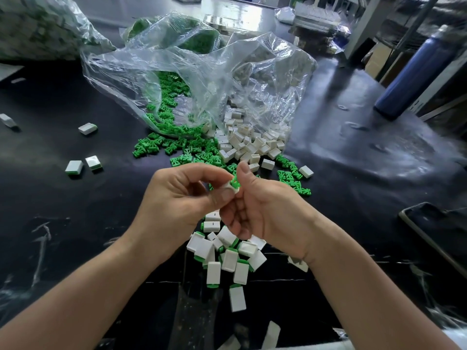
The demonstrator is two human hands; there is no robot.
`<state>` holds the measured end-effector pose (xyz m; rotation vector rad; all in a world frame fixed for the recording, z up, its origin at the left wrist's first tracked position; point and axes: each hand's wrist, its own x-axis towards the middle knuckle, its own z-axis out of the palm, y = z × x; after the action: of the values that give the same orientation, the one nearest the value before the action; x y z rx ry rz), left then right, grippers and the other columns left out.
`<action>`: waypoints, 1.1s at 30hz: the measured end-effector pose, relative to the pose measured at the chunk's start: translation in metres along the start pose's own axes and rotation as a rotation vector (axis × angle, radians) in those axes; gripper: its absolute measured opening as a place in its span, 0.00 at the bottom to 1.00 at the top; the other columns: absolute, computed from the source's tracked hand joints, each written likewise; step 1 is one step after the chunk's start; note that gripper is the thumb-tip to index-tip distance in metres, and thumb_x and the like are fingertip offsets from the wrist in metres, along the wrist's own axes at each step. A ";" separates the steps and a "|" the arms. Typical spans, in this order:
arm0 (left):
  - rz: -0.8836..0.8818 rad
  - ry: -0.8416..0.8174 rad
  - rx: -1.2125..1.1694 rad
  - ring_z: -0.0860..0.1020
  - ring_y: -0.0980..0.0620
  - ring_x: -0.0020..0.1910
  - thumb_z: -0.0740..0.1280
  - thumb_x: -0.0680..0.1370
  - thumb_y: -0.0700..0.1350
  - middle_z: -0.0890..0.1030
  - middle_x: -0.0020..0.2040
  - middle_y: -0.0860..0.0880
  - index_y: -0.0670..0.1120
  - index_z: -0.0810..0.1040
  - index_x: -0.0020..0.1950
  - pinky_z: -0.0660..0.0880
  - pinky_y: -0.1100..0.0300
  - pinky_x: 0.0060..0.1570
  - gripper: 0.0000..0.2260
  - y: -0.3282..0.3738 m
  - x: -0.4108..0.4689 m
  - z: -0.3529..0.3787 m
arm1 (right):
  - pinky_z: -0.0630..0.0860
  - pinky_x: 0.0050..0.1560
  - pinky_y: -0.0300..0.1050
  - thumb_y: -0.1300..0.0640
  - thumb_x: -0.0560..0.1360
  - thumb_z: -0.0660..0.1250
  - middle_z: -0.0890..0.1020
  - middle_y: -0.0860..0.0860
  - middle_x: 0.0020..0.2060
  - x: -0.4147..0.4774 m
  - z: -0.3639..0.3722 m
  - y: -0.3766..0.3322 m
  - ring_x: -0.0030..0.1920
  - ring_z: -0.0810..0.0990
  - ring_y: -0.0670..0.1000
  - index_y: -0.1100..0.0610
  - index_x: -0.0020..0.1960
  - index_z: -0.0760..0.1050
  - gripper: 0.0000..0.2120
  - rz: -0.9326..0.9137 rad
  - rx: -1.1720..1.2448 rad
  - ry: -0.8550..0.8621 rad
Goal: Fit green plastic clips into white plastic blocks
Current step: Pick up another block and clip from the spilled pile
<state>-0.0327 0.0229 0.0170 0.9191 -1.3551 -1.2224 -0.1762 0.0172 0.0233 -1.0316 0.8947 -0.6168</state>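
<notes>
Above the table's middle, my left hand [182,195] pinches a white plastic block [232,188] between thumb and fingers. My right hand [262,205] pinches a green clip [235,180] that sits at the block's open end; how deep it sits is hidden by my fingers. Loose green clips [177,147] spill from a clear bag [156,72] onto the black table. Loose white blocks [247,145] spill from a second clear bag [273,79] beside them. Under my hands lies a heap of blocks with green clips in them [227,256].
Three more fitted blocks [87,128] [74,167] [94,162] lie scattered at the left. A blue bottle [414,74] stands at the right edge. A dark tray corner [434,223] lies at the right. Another bag of green parts [38,26] is at the back left.
</notes>
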 end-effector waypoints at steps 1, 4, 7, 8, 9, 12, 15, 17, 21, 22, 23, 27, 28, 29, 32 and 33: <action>0.003 -0.010 -0.038 0.72 0.56 0.23 0.70 0.61 0.39 0.79 0.26 0.52 0.44 0.83 0.37 0.71 0.70 0.26 0.06 0.001 -0.001 0.001 | 0.69 0.25 0.36 0.38 0.67 0.55 0.76 0.51 0.26 0.000 0.000 -0.001 0.26 0.73 0.47 0.60 0.36 0.72 0.24 -0.007 0.014 0.007; -0.025 -0.001 -0.099 0.68 0.57 0.20 0.70 0.60 0.40 0.76 0.23 0.51 0.45 0.83 0.34 0.63 0.70 0.20 0.05 0.002 -0.001 0.002 | 0.67 0.25 0.35 0.40 0.66 0.57 0.75 0.50 0.25 -0.001 0.000 -0.003 0.25 0.72 0.46 0.60 0.34 0.72 0.22 -0.032 0.056 0.018; -0.025 -0.006 -0.072 0.68 0.56 0.20 0.76 0.57 0.43 0.77 0.24 0.50 0.50 0.84 0.36 0.64 0.67 0.19 0.10 0.002 -0.001 0.000 | 0.67 0.26 0.35 0.42 0.67 0.57 0.74 0.50 0.25 -0.002 0.000 -0.003 0.26 0.71 0.46 0.59 0.34 0.71 0.20 -0.048 0.088 0.011; -0.017 -0.016 -0.063 0.69 0.56 0.20 0.77 0.58 0.41 0.78 0.25 0.50 0.51 0.84 0.36 0.65 0.67 0.19 0.10 0.002 -0.001 -0.001 | 0.66 0.27 0.35 0.42 0.67 0.57 0.74 0.49 0.25 -0.002 0.000 -0.003 0.26 0.70 0.46 0.59 0.35 0.71 0.19 -0.052 0.094 0.009; -0.013 -0.022 -0.059 0.70 0.56 0.20 0.74 0.60 0.40 0.79 0.25 0.50 0.51 0.84 0.36 0.66 0.66 0.19 0.09 0.002 -0.001 -0.001 | 0.66 0.27 0.35 0.42 0.67 0.57 0.73 0.48 0.25 -0.001 0.001 -0.002 0.27 0.69 0.45 0.59 0.35 0.71 0.19 -0.056 0.094 0.008; -0.017 -0.015 -0.071 0.71 0.55 0.21 0.73 0.62 0.38 0.80 0.26 0.48 0.47 0.83 0.37 0.67 0.66 0.19 0.07 0.001 0.000 -0.002 | 0.64 0.28 0.34 0.42 0.67 0.57 0.71 0.46 0.25 -0.001 0.004 0.001 0.26 0.68 0.44 0.57 0.37 0.69 0.17 -0.081 0.079 0.026; -0.021 0.008 -0.079 0.72 0.55 0.21 0.73 0.60 0.40 0.80 0.26 0.48 0.44 0.81 0.37 0.67 0.66 0.19 0.07 0.002 -0.001 0.000 | 0.64 0.27 0.34 0.42 0.67 0.57 0.70 0.45 0.24 0.000 0.007 0.002 0.26 0.67 0.44 0.56 0.36 0.69 0.16 -0.085 0.057 0.040; -0.026 0.019 -0.073 0.74 0.57 0.21 0.70 0.61 0.40 0.80 0.26 0.49 0.41 0.79 0.39 0.67 0.66 0.20 0.08 0.004 -0.001 0.002 | 0.63 0.27 0.35 0.41 0.67 0.57 0.70 0.46 0.24 0.000 0.006 0.000 0.26 0.67 0.44 0.56 0.36 0.68 0.17 -0.055 0.052 0.028; -0.046 -0.005 -0.066 0.76 0.57 0.24 0.71 0.61 0.40 0.81 0.27 0.48 0.43 0.81 0.39 0.70 0.67 0.23 0.07 0.006 0.001 0.001 | 0.63 0.28 0.36 0.39 0.67 0.55 0.70 0.47 0.26 -0.001 0.002 -0.003 0.26 0.67 0.44 0.56 0.37 0.69 0.20 -0.008 0.047 -0.024; -0.058 -0.013 -0.072 0.77 0.56 0.25 0.73 0.61 0.40 0.81 0.28 0.48 0.44 0.82 0.37 0.71 0.66 0.23 0.06 0.005 0.000 0.000 | 0.63 0.28 0.36 0.39 0.67 0.55 0.70 0.47 0.26 -0.001 0.001 -0.003 0.26 0.67 0.44 0.56 0.37 0.69 0.20 -0.007 0.043 -0.025; -0.077 -0.021 -0.084 0.77 0.56 0.26 0.76 0.61 0.39 0.81 0.28 0.48 0.44 0.82 0.36 0.71 0.66 0.24 0.07 0.005 0.000 -0.001 | 0.64 0.27 0.36 0.38 0.67 0.56 0.71 0.47 0.26 -0.001 0.001 -0.003 0.26 0.67 0.44 0.55 0.37 0.69 0.19 -0.008 0.036 -0.020; -0.136 -0.025 -0.081 0.75 0.52 0.28 0.70 0.63 0.41 0.81 0.30 0.47 0.49 0.84 0.37 0.71 0.65 0.25 0.06 0.003 0.000 -0.005 | 0.64 0.27 0.34 0.39 0.65 0.58 0.72 0.46 0.25 0.001 0.001 -0.001 0.26 0.68 0.43 0.55 0.38 0.71 0.19 -0.035 -0.031 0.025; -0.147 -0.022 -0.082 0.74 0.52 0.28 0.69 0.63 0.41 0.81 0.30 0.47 0.48 0.84 0.37 0.71 0.65 0.25 0.06 0.003 0.001 -0.006 | 0.64 0.27 0.34 0.39 0.66 0.59 0.72 0.46 0.25 0.001 0.001 0.000 0.26 0.68 0.44 0.55 0.39 0.71 0.19 -0.049 -0.052 0.035; -0.156 -0.019 -0.085 0.74 0.53 0.27 0.69 0.63 0.41 0.81 0.30 0.47 0.47 0.84 0.37 0.71 0.65 0.26 0.06 0.003 0.001 -0.006 | 0.64 0.28 0.35 0.39 0.66 0.59 0.73 0.46 0.26 0.002 0.001 0.001 0.27 0.69 0.44 0.56 0.39 0.71 0.18 -0.062 -0.069 0.042; -0.161 -0.029 -0.081 0.74 0.54 0.28 0.70 0.63 0.40 0.82 0.33 0.46 0.45 0.84 0.38 0.72 0.65 0.26 0.05 0.003 0.001 -0.005 | 0.65 0.29 0.35 0.41 0.67 0.59 0.73 0.46 0.27 0.001 0.000 0.001 0.27 0.69 0.44 0.56 0.39 0.72 0.17 -0.096 -0.097 0.050; -0.165 -0.035 -0.079 0.75 0.53 0.29 0.72 0.62 0.38 0.83 0.36 0.46 0.44 0.84 0.38 0.72 0.65 0.26 0.06 0.004 0.001 -0.006 | 0.65 0.28 0.35 0.41 0.68 0.59 0.74 0.46 0.27 0.001 0.000 0.001 0.27 0.70 0.44 0.56 0.39 0.72 0.17 -0.107 -0.114 0.056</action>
<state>-0.0269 0.0212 0.0204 0.9722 -1.2685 -1.4137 -0.1759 0.0165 0.0218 -1.1754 0.9362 -0.6933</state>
